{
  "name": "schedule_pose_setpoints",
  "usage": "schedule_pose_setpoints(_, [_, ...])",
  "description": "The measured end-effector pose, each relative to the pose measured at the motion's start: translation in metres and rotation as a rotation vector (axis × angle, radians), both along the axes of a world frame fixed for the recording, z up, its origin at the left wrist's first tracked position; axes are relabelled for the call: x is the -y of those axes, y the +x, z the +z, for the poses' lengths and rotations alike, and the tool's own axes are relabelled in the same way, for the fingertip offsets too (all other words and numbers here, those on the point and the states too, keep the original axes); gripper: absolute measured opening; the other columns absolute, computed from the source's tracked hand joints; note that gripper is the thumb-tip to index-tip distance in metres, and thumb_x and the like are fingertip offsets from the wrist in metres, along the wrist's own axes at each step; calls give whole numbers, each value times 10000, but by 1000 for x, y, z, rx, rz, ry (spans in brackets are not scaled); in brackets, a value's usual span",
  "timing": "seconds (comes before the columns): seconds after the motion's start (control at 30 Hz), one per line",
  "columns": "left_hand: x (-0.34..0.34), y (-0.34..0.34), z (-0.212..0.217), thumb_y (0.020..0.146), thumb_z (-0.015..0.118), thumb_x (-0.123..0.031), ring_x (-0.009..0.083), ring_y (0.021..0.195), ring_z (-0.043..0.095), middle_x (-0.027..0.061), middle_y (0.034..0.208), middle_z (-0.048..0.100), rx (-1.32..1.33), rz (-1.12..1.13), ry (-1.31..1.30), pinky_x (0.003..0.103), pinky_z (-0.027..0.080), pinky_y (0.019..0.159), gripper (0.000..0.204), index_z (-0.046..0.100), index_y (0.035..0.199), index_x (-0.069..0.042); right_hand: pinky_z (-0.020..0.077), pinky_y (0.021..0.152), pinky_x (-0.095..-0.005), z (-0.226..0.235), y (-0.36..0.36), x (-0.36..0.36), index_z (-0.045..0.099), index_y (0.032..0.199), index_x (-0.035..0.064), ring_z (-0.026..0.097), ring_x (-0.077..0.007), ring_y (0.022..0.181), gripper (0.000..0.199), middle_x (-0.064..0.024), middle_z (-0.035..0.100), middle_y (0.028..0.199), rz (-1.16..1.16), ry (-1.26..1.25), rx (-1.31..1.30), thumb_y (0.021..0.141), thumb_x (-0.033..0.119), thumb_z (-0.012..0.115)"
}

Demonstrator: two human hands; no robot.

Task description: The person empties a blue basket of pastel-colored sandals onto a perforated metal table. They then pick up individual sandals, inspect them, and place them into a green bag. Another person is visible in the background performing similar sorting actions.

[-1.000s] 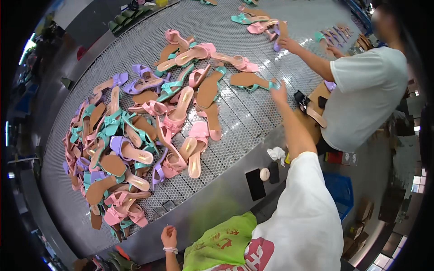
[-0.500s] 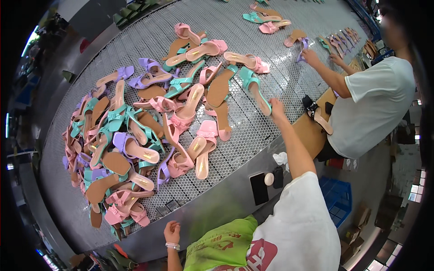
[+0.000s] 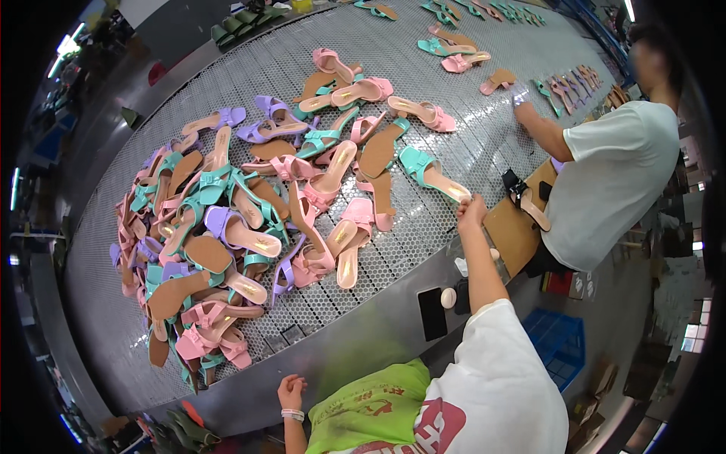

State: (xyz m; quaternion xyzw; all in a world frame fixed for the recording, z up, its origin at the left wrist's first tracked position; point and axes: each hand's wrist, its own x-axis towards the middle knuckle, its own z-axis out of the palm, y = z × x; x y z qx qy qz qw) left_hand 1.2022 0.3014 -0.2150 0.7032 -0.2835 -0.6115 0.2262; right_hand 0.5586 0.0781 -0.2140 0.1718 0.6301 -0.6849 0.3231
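Observation:
My right hand [image 3: 472, 212] is closed on the heel end of a teal slide sandal [image 3: 416, 163]. The sandal points away from me, its pale insole upward and its teal strap at the far end. Beside it, on the left, lies a large heap of heeled sandals [image 3: 246, 238] in pink, teal and purple, some turned sole up. Low at the near edge of the table, my left hand [image 3: 291, 392] has its fingers loosely bent and apart, with nothing in them. A bracelet circles that wrist.
A perforated metal table [image 3: 408, 242] carries the sandals. On its near edge lie a black phone [image 3: 433, 314] and a round white case [image 3: 448, 298]. At the right, a co-worker [image 3: 620, 181] reaches over beside a black sandal [image 3: 527, 200]. Sandals stand in rows [image 3: 575, 83] beyond.
My right hand has moved slightly nearer and right, still gripping the teal sandal. The co-worker's hand has shifted, and the purple sandal there no longer shows at its earlier place. My view has shifted slightly.

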Motion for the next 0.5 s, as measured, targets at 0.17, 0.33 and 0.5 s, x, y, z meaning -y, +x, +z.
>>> schedule_pose_setpoints(0.17, [-6, -4, -5, 875, 574, -36, 182, 750, 659, 132, 935, 672, -5, -40, 26, 284, 532, 625, 205, 552, 1071, 19, 508, 639, -282, -32, 33, 62, 506, 1216, -7, 616, -208, 770, 508, -139, 612, 925, 759, 30, -896, 755, 155, 646])
schedule_pose_setpoints(0.33, [3, 3, 5, 874, 574, -37, 187, 756, 659, 138, 933, 670, 21, 15, 28, 284, 539, 642, 204, 550, 1068, 20, 384, 1000, -390, 3, 111, 137, 387, 1384, 116, 406, -357, 1254, 894, -197, 348, 1401, 1092, 435, -1235, 639, 387, 801])
schedule_pose_setpoints(0.5, [2, 19, 15, 877, 576, -49, 163, 754, 653, 121, 924, 673, 70, 68, 25, 258, 522, 636, 190, 563, 1055, 17, 382, 990, -497, 20, 129, 159, 362, 1392, 156, 342, -414, 1276, 981, -230, 284, 1420, 1305, 820, -1389, 583, 475, 817])
